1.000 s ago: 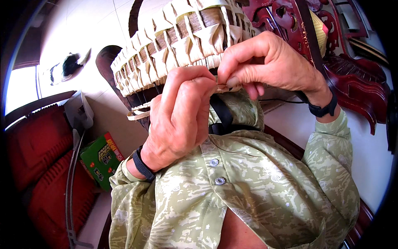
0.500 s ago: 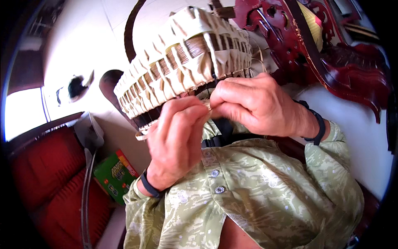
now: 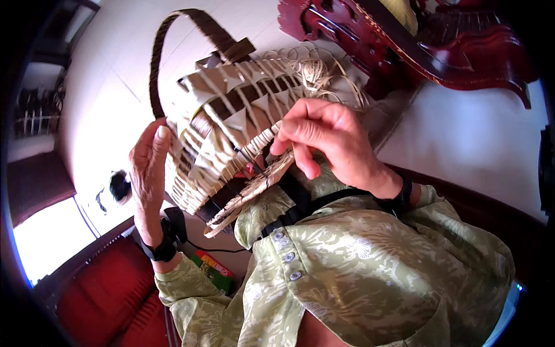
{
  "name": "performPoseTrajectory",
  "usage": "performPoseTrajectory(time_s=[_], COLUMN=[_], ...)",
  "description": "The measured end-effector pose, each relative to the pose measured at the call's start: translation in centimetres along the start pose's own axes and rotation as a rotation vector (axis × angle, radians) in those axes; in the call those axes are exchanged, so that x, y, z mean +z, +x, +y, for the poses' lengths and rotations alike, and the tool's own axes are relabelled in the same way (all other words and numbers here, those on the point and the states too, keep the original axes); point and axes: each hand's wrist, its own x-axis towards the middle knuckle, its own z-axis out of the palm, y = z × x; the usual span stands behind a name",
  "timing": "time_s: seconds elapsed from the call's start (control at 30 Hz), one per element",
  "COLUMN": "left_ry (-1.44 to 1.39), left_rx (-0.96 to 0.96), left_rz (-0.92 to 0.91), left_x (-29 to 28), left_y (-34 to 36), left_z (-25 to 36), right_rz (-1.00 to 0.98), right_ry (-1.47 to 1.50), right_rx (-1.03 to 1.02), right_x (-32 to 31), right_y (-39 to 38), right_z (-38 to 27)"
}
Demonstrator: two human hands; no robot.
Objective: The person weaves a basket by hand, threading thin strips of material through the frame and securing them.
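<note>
The woven basket (image 3: 231, 110) of pale and brown strips lies tilted over my lap, its dark arched handle (image 3: 198, 18) rising behind. My left hand (image 3: 149, 162) is raised at its left side near the handle's foot, thumb upright and fingers closed, their tips mostly hidden, so what they hold is unclear. Beside the lower rim, my right hand (image 3: 324, 141) has its fingers loosely bent and apart, with nothing visible in them. A loose band of pale strips (image 3: 251, 188) hangs below the rim, over my green patterned shirt (image 3: 358, 272).
Coiled loose strands (image 3: 315, 72) lie behind the basket. Carved dark-red wooden furniture (image 3: 439, 69) stands at upper right. A red cushioned seat (image 3: 101, 295), a green box (image 3: 215, 272) and a black cable (image 3: 222, 250) are at lower left. A black-and-white shape (image 3: 118, 188) rests on the tiled floor (image 3: 110, 75).
My hands have parted from their pinch together at the rim: the left moved up and leftward, the right loosened. The basket has tilted and shifted lower as my view turned, revealing the handle and strands.
</note>
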Motion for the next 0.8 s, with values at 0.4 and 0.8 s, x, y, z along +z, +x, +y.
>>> performPoseTrajectory(time_s=[0.4,0.8], left_ry=[-0.153,0.015], left_rx=[-0.105,-0.503], left_rz=[0.36,0.671], left_x=[-6.5,-0.9], left_y=[-0.9,0.3], left_z=[0.7,5.3], right_rz=[0.459,0.684], right_ry=[0.606,-0.123], right_rx=[0.389,0.504], right_x=[-23.4,-34.7], right_y=[5.1,14.5], right_z=[14.3,30.0])
